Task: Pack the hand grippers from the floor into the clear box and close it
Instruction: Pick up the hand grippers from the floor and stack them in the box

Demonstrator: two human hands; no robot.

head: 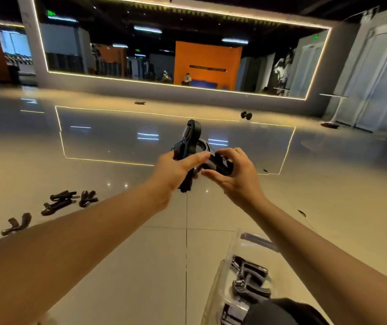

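Both hands meet in the air ahead of the person, sharing one black gripper. The left hand wraps its fingers round the lower handle, with the thumb stretched across the top toward the other hand. The right hand grasps the other handle, fingers curled over it and thumb beneath. The gripper's spring end points up and away from the hands, above the left knuckles. Down and to the left of the left forearm, loose grippers lie scattered on the glossy tiled floor, some touching one another, others apart, in a rough row running to the left edge. Below the right forearm, close to the person, sits the box, open at the top, with packed grippers lying side by side inside. The forearm and a dark shape at the bottom edge hide part of it. Far beyond the hands a dumbbell rests on the floor before a wide, light-edged mirror.
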